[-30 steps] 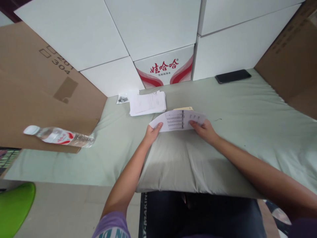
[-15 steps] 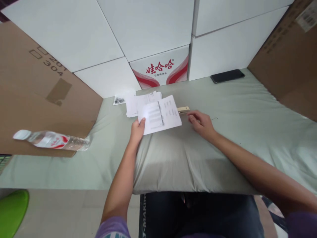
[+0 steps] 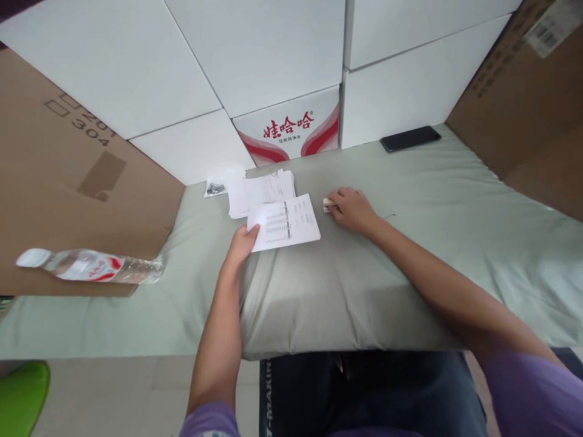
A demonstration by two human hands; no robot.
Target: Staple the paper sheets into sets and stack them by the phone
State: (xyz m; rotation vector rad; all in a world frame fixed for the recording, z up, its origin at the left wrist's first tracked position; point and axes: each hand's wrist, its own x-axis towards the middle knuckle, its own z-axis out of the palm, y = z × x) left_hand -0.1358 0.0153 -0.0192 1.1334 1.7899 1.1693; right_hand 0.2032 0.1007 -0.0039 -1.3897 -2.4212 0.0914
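Observation:
My left hand (image 3: 242, 244) is closed on the left edge of some printed sheets of paper (image 3: 291, 226), thumb on top. My right hand (image 3: 353, 209) wraps over a small cream stapler (image 3: 327, 205), whose end sticks out on the left between the fingers and the cloth. Behind the held sheets lies a stack of papers (image 3: 259, 193) on the green-grey cloth. A small clear packet with dark pieces (image 3: 215, 187) rests at the stack's left.
A black phone (image 3: 410, 139) lies at the back right. White boxes (image 3: 291, 54) form a wall behind the cloth-covered surface (image 3: 310, 303). Cardboard boxes (image 3: 68, 200) flank it. A water bottle (image 3: 95, 266) is at the left, and a green seat (image 3: 22, 397) below.
My right hand has moved onto the stapler and closed around it. The held sheets have dropped lower and slightly left, away from the stapler. The view has shifted a little.

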